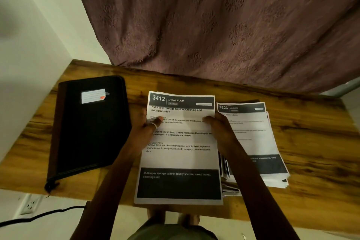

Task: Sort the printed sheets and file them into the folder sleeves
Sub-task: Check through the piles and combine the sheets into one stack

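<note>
A printed sheet headed "3412 LIVING ROOM" [179,154] is held over the middle of the wooden table [311,138]. My left hand [145,129] grips its left edge, thumb on top of the print. My right hand [219,125] grips its right edge, thumb on the page. To the right lies a stack of printed sheets [261,142], its top one headed "1623 KITCHEN". A black zipped folder [89,126] with a white label lies closed at the left of the table.
A purple patterned curtain [214,25] hangs behind the table's far edge. A white wall [29,45] stands at the left. Below the front left edge are a wall socket [30,204] and a black cable [48,213] on the floor.
</note>
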The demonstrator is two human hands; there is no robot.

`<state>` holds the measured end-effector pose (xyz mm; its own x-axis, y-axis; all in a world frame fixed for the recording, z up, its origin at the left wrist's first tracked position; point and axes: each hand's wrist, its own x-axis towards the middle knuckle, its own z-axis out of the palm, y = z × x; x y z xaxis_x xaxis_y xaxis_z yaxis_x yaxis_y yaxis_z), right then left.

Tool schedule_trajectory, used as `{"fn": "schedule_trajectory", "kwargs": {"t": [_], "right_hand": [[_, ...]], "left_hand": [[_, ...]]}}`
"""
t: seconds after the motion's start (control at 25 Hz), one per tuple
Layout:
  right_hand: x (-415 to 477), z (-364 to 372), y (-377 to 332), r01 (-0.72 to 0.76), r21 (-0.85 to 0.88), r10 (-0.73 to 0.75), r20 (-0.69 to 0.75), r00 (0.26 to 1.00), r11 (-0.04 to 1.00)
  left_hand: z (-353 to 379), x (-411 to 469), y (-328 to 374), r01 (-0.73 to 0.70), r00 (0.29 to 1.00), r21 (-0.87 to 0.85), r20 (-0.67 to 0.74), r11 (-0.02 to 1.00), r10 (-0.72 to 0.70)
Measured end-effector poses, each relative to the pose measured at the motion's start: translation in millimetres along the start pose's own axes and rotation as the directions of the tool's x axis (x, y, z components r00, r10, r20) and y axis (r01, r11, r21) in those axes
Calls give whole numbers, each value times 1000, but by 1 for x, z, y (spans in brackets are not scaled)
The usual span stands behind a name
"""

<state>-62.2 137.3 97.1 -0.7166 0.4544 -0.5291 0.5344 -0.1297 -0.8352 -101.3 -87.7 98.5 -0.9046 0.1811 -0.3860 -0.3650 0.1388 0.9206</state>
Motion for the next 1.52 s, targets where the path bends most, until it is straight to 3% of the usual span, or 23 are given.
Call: {"fn": "schedule_trajectory", "kwargs": {"t": [0.12,0.2,0.28,0.36,0.44,0.56,0.68,0.8,1.12,1.2,1.28,1.32,1.4,1.52], "right_hand": [[1,-8,1,69,-39,-67,48,997,997],[1,-23,11,239,-198,-237,33,971,951],[-4,-45,31,379,-450,-411,29,911,809],[-15,-68,63,439,-677,-482,140,865,591],[-30,-90,107,443,-811,-387,295,873,381],[-55,-102,155,489,-848,-259,435,862,203],[-64,-103,169,563,-817,-307,508,805,123],[-69,-115,169,587,-766,-341,495,799,263],[-64,-111,165,604,-752,-433,467,771,263],[-65,-108,146,483,-700,-388,308,869,526],[-62,-107,129,288,-422,-219,205,954,860],[-58,-108,120,237,-268,-196,170,966,934],[-54,-104,99,143,76,-153,137,979,987],[-44,-91,63,49,423,-114,131,985,905]], "left_hand": [[0,1,0,-47,999,19,-21,999,47],[-3,3,-2,-79,995,27,-51,997,80],[-10,6,-7,-123,989,36,-77,992,126],[-16,8,-11,-144,984,36,-98,989,147],[-20,8,-14,-134,983,41,-122,990,138],[-19,9,-16,-117,984,40,-133,992,122],[-15,11,-17,-95,986,40,-135,995,100],[-14,10,-16,-99,987,39,-122,994,103],[-12,8,-12,-104,989,49,-96,993,108],[-11,9,-10,-108,989,69,-93,992,114],[-10,9,-9,-101,989,76,-97,992,109],[-10,9,-8,-103,989,86,-95,991,112],[-11,11,-9,-125,989,109,-63,986,133],[-10,13,-9,-150,988,115,-27,982,154]]}}
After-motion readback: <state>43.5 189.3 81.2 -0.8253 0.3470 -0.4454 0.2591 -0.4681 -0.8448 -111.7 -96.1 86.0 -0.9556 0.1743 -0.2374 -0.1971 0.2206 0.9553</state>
